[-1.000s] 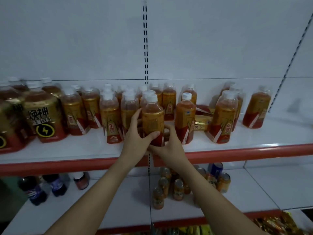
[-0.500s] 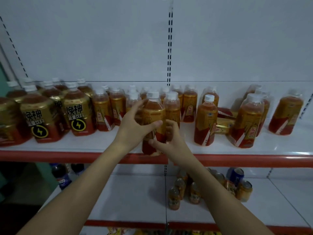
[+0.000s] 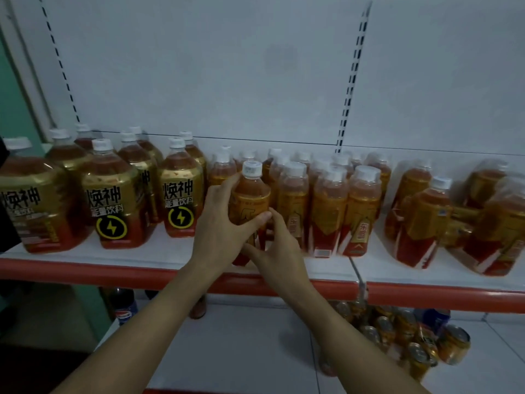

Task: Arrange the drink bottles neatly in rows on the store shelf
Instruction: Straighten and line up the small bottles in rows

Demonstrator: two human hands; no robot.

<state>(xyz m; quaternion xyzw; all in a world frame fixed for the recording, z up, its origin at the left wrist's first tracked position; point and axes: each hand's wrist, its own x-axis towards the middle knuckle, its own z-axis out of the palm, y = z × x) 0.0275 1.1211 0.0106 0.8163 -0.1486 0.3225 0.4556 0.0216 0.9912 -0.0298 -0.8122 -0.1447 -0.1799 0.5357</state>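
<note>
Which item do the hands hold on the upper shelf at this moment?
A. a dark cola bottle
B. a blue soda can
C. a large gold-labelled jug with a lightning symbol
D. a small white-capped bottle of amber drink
D: the left hand wraps around the small white-capped bottle, and the right hand pinches its lower part near the front edge of the upper shelf.

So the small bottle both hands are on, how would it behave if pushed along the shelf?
The bottle looks tall and narrow, so a push near its cap would likely tip it; the left hand grips mid-body, the right hand lower. It seems full, so probably fairly heavy for its size. The glossy label may be somewhat slippery.
</note>
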